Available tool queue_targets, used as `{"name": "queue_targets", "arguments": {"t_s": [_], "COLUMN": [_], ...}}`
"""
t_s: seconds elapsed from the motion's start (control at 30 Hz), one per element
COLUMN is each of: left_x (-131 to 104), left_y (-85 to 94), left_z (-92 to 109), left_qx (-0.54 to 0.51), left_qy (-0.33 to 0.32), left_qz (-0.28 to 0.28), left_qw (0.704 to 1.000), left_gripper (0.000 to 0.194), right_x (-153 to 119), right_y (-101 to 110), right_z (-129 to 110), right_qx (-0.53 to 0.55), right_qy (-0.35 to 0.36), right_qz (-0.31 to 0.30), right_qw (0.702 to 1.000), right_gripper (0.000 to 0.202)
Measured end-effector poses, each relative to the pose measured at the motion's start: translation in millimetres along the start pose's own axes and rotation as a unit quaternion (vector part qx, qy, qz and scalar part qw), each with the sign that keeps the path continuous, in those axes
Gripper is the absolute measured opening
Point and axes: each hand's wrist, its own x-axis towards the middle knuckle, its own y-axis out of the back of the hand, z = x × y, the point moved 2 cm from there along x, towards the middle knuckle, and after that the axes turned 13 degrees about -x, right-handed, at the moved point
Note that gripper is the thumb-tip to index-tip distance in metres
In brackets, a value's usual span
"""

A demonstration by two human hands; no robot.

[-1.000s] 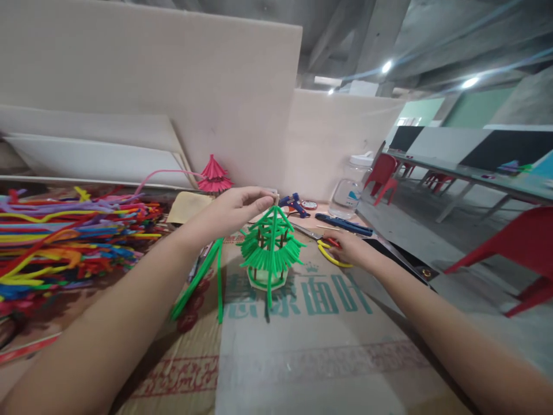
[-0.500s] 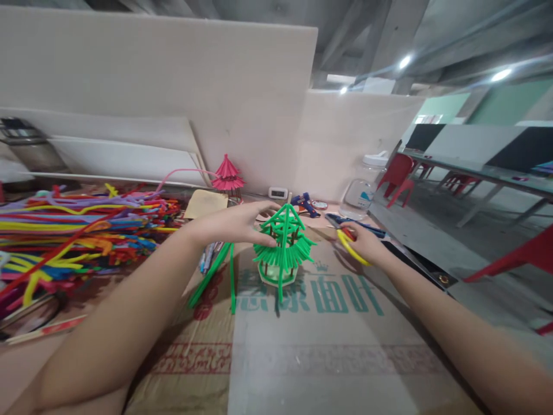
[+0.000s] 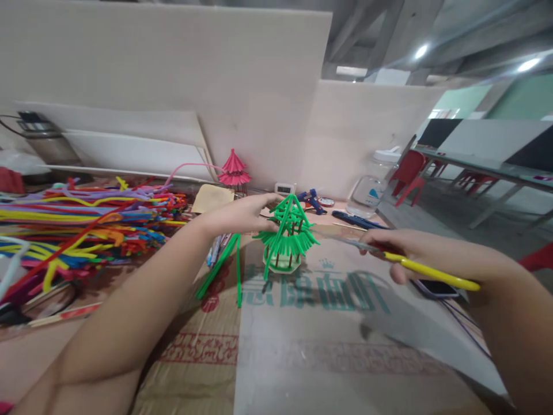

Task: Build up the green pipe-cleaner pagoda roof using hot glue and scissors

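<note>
A small green pavilion model (image 3: pixel 288 236) made of fuzzy pipe cleaners stands upright, with brown posts, two roof tiers and a pale base. My left hand (image 3: pixel 244 216) grips its upper part from the left, the fingertips partly hidden behind the roof. To the right of the model, my right hand (image 3: pixel 397 253) is closed around yellow-handled scissors (image 3: pixel 432 271). Their metal blades point left, toward the lower roof. Loose green pipe cleaners (image 3: pixel 220 268) lie left of the model.
A heap of coloured pipe cleaners (image 3: pixel 86 225) covers the left side. At the back stand a pink pavilion (image 3: pixel 234 170), a small digital clock (image 3: pixel 284 189), a blue glue gun (image 3: pixel 311 200) and a clear jug (image 3: pixel 367 193). A phone (image 3: pixel 436 289) lies under my right hand.
My right hand has come up from the back right of the table toward me, bringing the scissors round to point at the model. The pavilion has turned slightly under my left hand.
</note>
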Motion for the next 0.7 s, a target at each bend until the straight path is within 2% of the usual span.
{"name": "queue_targets", "arguments": {"t_s": [0.1,0.33,0.53,0.7], "left_x": [-1.7,-2.0,-2.0,-0.9], "left_y": [2.3,0.2,-5.0,-6.9], "left_z": [2.6,7.5,8.7,6.4], "left_qx": [0.007,-0.018,-0.015,0.001], "left_qy": [0.011,0.01,-0.006,-0.009], "left_qz": [-0.005,-0.021,-0.015,-0.006], "left_qw": [1.0,1.0,1.0,1.0], "left_gripper": [0.061,0.06,0.06,0.06], "right_x": [6.0,12.6,14.0,15.3], "right_y": [-6.7,-11.4,-7.6,-4.0], "right_z": [-16.3,-20.7,-28.4,-36.7], "right_qx": [-0.01,-0.022,-0.024,-0.011], "right_qy": [0.035,0.012,0.024,0.033], "right_qz": [-0.058,-0.027,-0.02,-0.023], "right_qw": [0.998,0.999,0.999,0.999], "right_gripper": [0.022,0.026,0.025,0.033]}}
